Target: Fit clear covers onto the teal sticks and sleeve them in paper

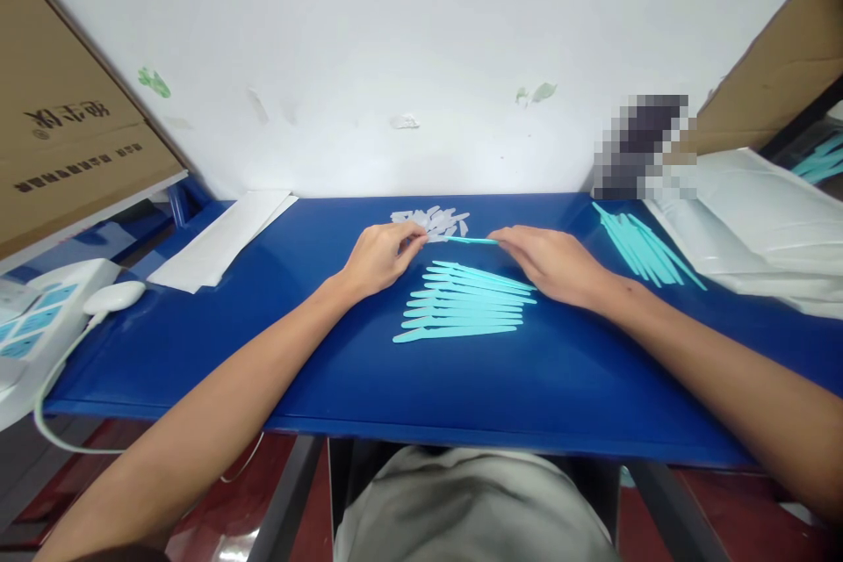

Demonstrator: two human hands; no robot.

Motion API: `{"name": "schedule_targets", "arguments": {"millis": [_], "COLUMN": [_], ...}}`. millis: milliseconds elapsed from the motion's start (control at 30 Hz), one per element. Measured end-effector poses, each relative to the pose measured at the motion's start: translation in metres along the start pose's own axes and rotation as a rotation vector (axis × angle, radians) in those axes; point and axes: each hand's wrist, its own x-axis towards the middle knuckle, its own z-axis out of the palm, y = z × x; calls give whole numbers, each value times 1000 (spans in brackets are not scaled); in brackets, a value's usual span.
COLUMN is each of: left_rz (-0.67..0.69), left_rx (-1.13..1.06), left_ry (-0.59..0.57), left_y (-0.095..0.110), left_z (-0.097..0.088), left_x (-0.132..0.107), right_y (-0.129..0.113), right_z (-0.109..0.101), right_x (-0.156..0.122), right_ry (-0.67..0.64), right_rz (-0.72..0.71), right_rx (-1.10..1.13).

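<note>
My right hand (550,262) pinches the right end of a slim turquoise eyebrow razor (472,240), held level above the blue table. At its left end, the closed fingertips of my left hand (385,256) grip a small translucent cap (435,238), partly hidden by the fingers. Just behind lies a loose heap of translucent caps (451,219). Nearer to me, several more turquoise razors (464,306) are laid side by side in a row, handles pointing right. Another pile of turquoise razors (636,244) rests to the right of my right hand.
White folded sheets (220,241) lie at the left on the blue table (421,386). A white power strip (49,325) with a plugged-in charger (115,296) is at the far left. White plastic bags (738,219) sit at the right. Cardboard (72,105) and a white wall (395,44) border the table.
</note>
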Motion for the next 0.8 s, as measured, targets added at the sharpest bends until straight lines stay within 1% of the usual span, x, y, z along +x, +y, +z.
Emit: {"name": "schedule_targets", "arguments": {"millis": [100,200,267,333,400,433,500,567,633,700,800], "left_rz": [43,87,79,30,-18,-35,-69,-110,-139,-125,-43], "left_rx": [-18,-56,-73,-50,8,42,101,140,157,171,190], "left_ry": [17,31,47,53,5,-44,-178,-306,-385,-399,-329], "left_y": [7,14,14,9,2,-2,-7,-8,-7,-5,-3], "left_z": [4,7,6,3,-1,-2,-3,-2,-3,-4,-7], "left_x": [1,3,5,6,6,5,4,3,2,2,2], "right_y": [-8,-19,-23,-22,-17,-14,-9,-6,-5,-8,-14], "right_z": [-1,-2,-3,-2,-2,-2,-2,-3,-5,-6,-7], "right_x": [2,5,6,7,6,6,4,4,2,1,-2], "right_ry": [15,35,45,42,24,16,20,66,127,162,198], "right_rz": [-20,-54,-50,-17,17,21,6,-1,43,122,226], "right_rx": [-92,-122,-114,-102,-84,-74,-61,-55,-34,1,50]}}
